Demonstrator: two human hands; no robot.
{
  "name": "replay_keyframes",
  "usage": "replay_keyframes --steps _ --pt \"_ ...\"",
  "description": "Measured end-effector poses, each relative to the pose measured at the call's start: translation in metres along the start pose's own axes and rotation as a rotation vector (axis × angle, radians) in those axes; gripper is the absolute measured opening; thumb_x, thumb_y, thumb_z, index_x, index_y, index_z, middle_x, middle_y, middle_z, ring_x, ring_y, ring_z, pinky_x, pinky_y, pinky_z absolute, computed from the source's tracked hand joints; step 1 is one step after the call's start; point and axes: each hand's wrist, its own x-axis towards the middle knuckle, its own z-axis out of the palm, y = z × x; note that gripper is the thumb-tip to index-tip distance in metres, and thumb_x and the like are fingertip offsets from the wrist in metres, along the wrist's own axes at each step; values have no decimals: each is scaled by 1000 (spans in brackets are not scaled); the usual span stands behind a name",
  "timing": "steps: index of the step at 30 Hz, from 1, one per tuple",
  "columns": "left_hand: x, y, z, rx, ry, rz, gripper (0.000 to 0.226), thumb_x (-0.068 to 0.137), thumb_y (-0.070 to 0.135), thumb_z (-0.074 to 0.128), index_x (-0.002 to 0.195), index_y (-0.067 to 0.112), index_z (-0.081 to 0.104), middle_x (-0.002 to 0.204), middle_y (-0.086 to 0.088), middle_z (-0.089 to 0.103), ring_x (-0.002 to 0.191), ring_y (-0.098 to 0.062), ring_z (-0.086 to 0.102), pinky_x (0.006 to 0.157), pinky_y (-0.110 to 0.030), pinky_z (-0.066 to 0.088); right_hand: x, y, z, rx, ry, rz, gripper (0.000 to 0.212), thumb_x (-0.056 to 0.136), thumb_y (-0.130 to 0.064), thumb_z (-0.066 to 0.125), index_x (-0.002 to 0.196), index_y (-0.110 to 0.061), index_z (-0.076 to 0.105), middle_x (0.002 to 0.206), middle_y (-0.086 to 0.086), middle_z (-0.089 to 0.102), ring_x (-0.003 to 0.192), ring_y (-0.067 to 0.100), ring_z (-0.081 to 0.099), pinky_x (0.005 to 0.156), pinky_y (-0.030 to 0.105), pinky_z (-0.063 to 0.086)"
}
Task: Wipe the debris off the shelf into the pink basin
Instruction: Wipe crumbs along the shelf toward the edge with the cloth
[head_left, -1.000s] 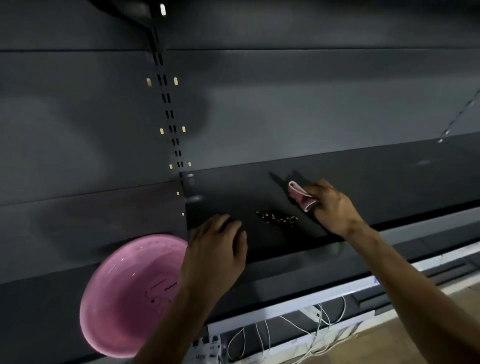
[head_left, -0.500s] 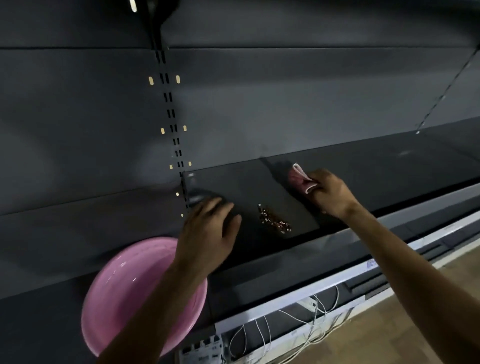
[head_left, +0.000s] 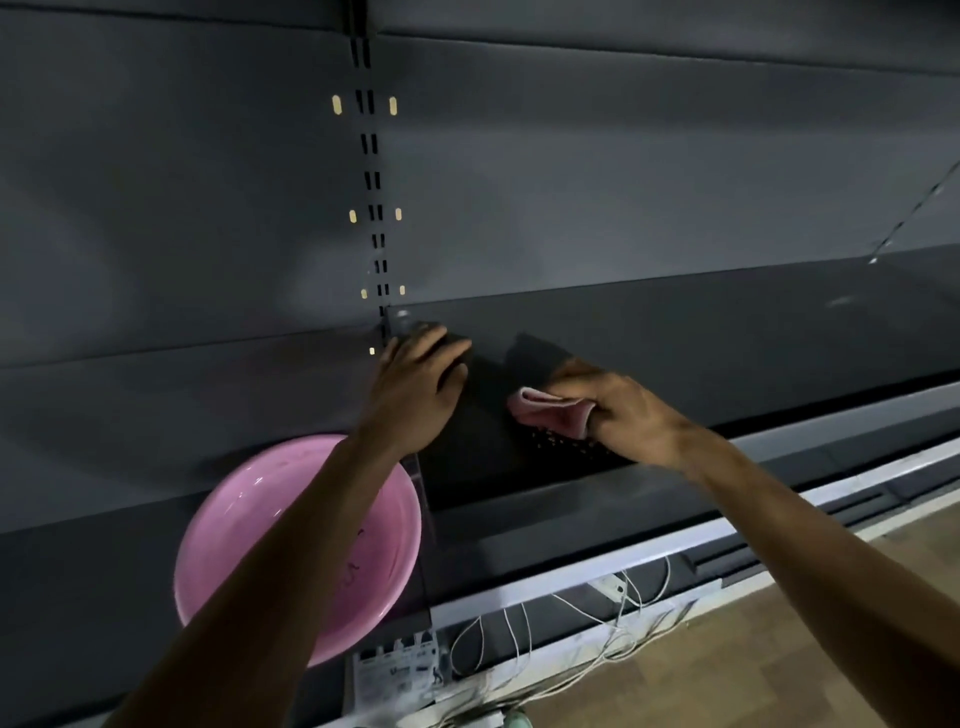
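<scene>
A dark shelf (head_left: 701, 338) runs across the middle of the head view. My right hand (head_left: 631, 413) grips a folded pink cloth (head_left: 550, 415) and presses it on the shelf near the front edge. A smear of small brown debris (head_left: 566, 444) lies just under and in front of the cloth, blurred. My left hand (head_left: 418, 387) rests flat on the shelf's left end with fingers spread. The pink basin (head_left: 249, 525) sits on the lower ledge below the shelf's left end, partly hidden by my left forearm.
A slotted upright rail (head_left: 371, 182) rises on the back panel above the shelf's left end. White cables (head_left: 571, 618) and a labelled box (head_left: 397, 673) hang below the lower ledge. Wooden floor (head_left: 727, 665) shows at the bottom right.
My right hand has swept the cloth left and forward onto the debris pile. My left hand has slid up toward the shelf's back left corner. The camera has moved closer.
</scene>
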Motion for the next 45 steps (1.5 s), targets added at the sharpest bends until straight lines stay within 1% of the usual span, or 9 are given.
replay_keyframes --steps 4,7,9,13,17,21,28,36,45 --pt "1 1 -1 -45 2 -1 46 99 39 32 139 29 51 152 -2 38 143 -18 26 119 -46 13 18 1 -16 -6 219 106 28 91 -7 60 111 -24 70 97 -6 61 91 14 62 75 7 39" --pt "0 2 -4 -49 22 8 46 99 39 31 139 29 51 152 -2 38 142 -18 27 119 -44 13 47 6 -16 -147 211 192 24 93 -25 60 115 -23 68 106 6 59 95 24 61 80 21 46" --pt "0 1 -5 -46 -2 13 47 100 41 28 140 29 50 153 -1 37 143 -17 26 119 -43 12 56 5 -5 -213 174 200 28 92 -20 59 119 -21 67 110 8 58 101 28 60 88 31 47" --pt "5 -3 -7 -41 -23 6 54 96 48 21 138 34 51 153 3 38 141 -16 29 116 -37 13 41 -9 14 -196 89 -49 43 81 11 58 117 -10 68 105 -5 53 100 20 59 83 23 43" --pt "9 -17 -13 -35 -31 71 52 93 53 28 134 36 55 148 7 45 136 -15 40 109 -35 22 20 -18 17 -124 -10 -117 54 71 20 55 111 -13 71 106 -1 60 101 14 59 85 27 47" --pt "21 -34 -23 -91 -117 144 44 96 47 41 135 33 55 149 4 44 136 -15 40 113 -39 30 21 -26 7 -99 18 -32 57 73 21 54 116 -13 68 107 -2 60 98 8 57 83 17 45" --pt "20 -47 -23 -184 -111 107 46 95 39 43 135 19 57 150 -5 43 140 -19 37 117 -37 26 83 -27 28 -224 108 -25 34 82 2 61 111 -11 68 105 5 59 98 21 60 79 22 41" --pt "15 -47 -22 -193 -133 129 51 97 41 35 137 17 55 150 -12 42 141 -24 35 117 -29 19 40 -54 39 -169 -99 -279 61 55 7 36 104 -8 67 109 0 59 103 15 60 85 38 50" --pt "17 -47 -28 -353 -185 71 37 99 23 52 135 13 56 151 -11 40 143 -19 32 118 -28 22 65 -56 41 -158 -6 -242 56 65 15 53 110 -13 70 109 -2 59 104 13 57 88 27 47"
